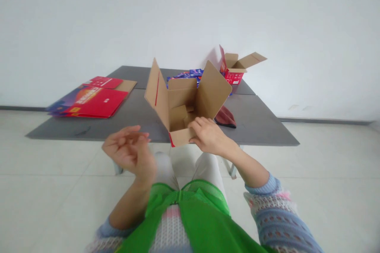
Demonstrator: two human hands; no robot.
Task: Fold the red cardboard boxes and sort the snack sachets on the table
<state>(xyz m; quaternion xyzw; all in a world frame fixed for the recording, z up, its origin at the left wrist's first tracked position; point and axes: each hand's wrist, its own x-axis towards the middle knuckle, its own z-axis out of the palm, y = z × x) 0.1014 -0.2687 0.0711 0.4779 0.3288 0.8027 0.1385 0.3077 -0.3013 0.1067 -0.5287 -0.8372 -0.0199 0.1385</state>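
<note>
An upright cardboard box [157, 97] stands at the near edge of the table with its top flaps spread and its brown inside facing me. My right hand [208, 134] grips the box's near flap at its right side, thumb below and fingers over the edge. Left of the box, my left hand [130, 150] is in the air, palm turned up and fingers loosely bent. It is slightly blurred, and I see nothing in it. Folded cardboard shows at the bottom inside the box.
Flattened red and purple boxes [97, 101] lie stacked on the grey table [136, 114] at left. Blue packets [192, 73] are behind the box. A brown cloth [226, 117] lies to its right. Another open red box [234, 77] stands at the back right, near the wall.
</note>
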